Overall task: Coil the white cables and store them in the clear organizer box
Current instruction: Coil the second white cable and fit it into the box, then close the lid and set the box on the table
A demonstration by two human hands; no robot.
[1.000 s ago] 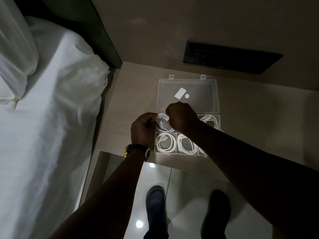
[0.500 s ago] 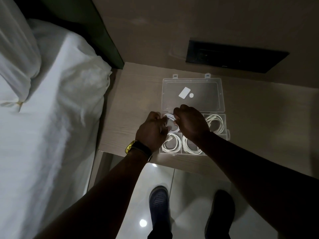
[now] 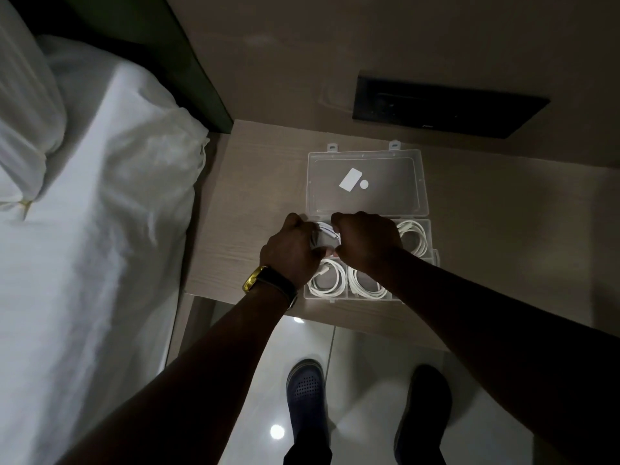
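Note:
A clear organizer box [image 3: 433,260] lies on a wooden bedside table, its lid [image 3: 369,182] folded back flat. White coiled cables fill three compartments: front left [image 3: 327,280], front middle [image 3: 364,285] and back right [image 3: 413,234]. Over the back left compartment, my left hand [image 3: 290,251] and my right hand [image 3: 367,239] both pinch another coiled white cable [image 3: 324,237]. Most of that cable is hidden between my fingers.
The wooden table [image 3: 261,182] ends just in front of the box, with glossy floor and my two shoes [image 3: 307,397] below. A bed with white sheets [image 3: 94,229] stands close on the left. A dark panel [image 3: 446,107] is set in the wall behind.
My left hand has closed in against the right over the back left compartment, and the coil between them has tightened and dropped lower into the box.

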